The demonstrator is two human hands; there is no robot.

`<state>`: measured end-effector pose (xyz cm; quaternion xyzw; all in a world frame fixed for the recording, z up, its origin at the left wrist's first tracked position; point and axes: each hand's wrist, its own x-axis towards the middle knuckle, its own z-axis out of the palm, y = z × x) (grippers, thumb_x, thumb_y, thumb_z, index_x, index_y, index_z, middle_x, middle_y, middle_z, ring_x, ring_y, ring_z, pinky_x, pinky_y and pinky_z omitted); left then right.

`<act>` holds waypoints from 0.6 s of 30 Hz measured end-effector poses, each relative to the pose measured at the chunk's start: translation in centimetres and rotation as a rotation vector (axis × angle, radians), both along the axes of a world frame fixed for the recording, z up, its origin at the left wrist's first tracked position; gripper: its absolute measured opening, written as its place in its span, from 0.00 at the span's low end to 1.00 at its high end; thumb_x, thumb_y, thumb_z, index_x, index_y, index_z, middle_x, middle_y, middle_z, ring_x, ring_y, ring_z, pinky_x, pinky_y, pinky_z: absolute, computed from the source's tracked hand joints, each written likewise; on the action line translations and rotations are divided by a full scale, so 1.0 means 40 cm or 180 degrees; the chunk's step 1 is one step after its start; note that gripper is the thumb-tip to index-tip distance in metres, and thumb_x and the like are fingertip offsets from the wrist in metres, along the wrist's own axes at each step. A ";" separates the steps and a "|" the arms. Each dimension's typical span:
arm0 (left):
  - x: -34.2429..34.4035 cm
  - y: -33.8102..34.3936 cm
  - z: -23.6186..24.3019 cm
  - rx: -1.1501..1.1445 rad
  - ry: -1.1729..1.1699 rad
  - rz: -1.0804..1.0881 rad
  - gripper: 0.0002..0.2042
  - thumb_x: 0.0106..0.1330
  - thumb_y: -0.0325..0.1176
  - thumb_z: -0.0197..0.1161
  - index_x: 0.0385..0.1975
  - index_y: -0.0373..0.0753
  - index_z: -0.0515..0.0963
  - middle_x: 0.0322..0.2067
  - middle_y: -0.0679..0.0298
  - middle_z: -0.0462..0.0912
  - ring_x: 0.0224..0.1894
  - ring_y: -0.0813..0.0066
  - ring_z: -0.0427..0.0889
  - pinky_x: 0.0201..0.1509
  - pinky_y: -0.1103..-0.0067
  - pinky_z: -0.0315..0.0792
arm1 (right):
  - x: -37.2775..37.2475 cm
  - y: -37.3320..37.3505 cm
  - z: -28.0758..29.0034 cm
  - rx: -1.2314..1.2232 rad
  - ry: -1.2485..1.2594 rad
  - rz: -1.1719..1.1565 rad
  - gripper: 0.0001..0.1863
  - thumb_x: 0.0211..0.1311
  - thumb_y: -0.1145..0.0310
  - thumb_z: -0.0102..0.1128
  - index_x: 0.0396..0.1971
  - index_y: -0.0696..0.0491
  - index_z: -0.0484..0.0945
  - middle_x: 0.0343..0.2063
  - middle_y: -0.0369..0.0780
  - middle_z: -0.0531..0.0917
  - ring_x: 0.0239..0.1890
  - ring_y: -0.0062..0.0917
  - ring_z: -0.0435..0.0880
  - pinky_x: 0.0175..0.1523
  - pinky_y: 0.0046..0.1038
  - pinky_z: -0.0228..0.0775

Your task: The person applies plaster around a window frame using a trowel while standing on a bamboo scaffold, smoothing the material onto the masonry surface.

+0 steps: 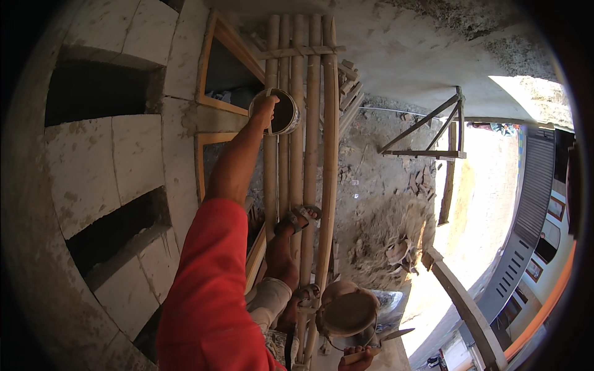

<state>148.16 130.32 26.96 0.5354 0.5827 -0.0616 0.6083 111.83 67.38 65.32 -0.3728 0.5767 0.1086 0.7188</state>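
Observation:
My left arm, in a red sleeve, reaches up the middle. My left hand [266, 106] is closed on a round bucket [289, 123] with a dark inside, by a pale bar across its top, over the bamboo poles [308, 161]. At the lower right my right hand [357, 357] is closed around the handle of a pointed trowel [395, 334]. Just above that hand is a second bucket [346, 309] with a wire handle; whether the hand holds this wire too I cannot tell. My sandalled feet [303, 216] are on the poles.
A block wall [86, 161] with dark openings and wooden frames [201, 62] line the left. Right of the poles lie rubble [421, 185] and stacked wood pieces [349, 93] below. A triangular timber bracket [424, 153], a leaning plank [458, 303] and a sunlit passage stand at the right.

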 end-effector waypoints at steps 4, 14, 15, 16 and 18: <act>-0.007 -0.076 0.076 0.0466 0.0034 -0.0683 0.33 0.64 0.40 0.63 0.68 0.36 0.60 0.58 0.49 0.69 0.58 0.55 0.74 0.59 0.59 0.71 | 0.005 0.014 0.010 -0.0109 0.0014 -0.0084 0.11 0.59 0.60 0.58 0.39 0.48 0.75 0.32 0.37 0.78 0.32 0.28 0.72 0.40 0.34 0.67; -0.829 -0.397 0.595 0.2326 -0.0221 -0.3715 0.36 0.61 0.34 0.65 0.68 0.34 0.58 0.66 0.43 0.57 0.68 0.36 0.54 0.69 0.50 0.55 | -0.049 -0.020 -0.026 -0.0633 -0.0039 0.0292 0.12 0.59 0.60 0.57 0.40 0.47 0.69 0.24 0.31 0.70 0.25 0.20 0.70 0.33 0.26 0.68; -0.933 -0.390 0.668 0.2381 0.0091 -0.3556 0.35 0.61 0.34 0.65 0.68 0.35 0.59 0.66 0.43 0.57 0.68 0.34 0.54 0.69 0.49 0.54 | -0.054 -0.031 -0.020 -0.0489 -0.0178 0.0359 0.12 0.60 0.61 0.57 0.39 0.48 0.68 0.24 0.31 0.70 0.25 0.20 0.70 0.33 0.26 0.68; -1.027 -0.378 0.752 0.2455 0.0408 -0.3392 0.35 0.61 0.34 0.65 0.68 0.35 0.60 0.66 0.43 0.57 0.68 0.33 0.53 0.69 0.48 0.53 | -0.054 -0.049 -0.029 -0.0318 -0.0321 0.0419 0.11 0.60 0.61 0.56 0.38 0.48 0.68 0.23 0.31 0.69 0.25 0.21 0.70 0.33 0.26 0.67; -1.196 -0.367 0.880 0.3103 0.0959 -0.3105 0.33 0.60 0.32 0.64 0.67 0.35 0.61 0.65 0.43 0.57 0.68 0.33 0.52 0.70 0.48 0.51 | -0.046 -0.055 -0.030 -0.0211 -0.0457 0.0547 0.10 0.62 0.61 0.54 0.36 0.49 0.67 0.23 0.32 0.68 0.25 0.21 0.69 0.32 0.26 0.67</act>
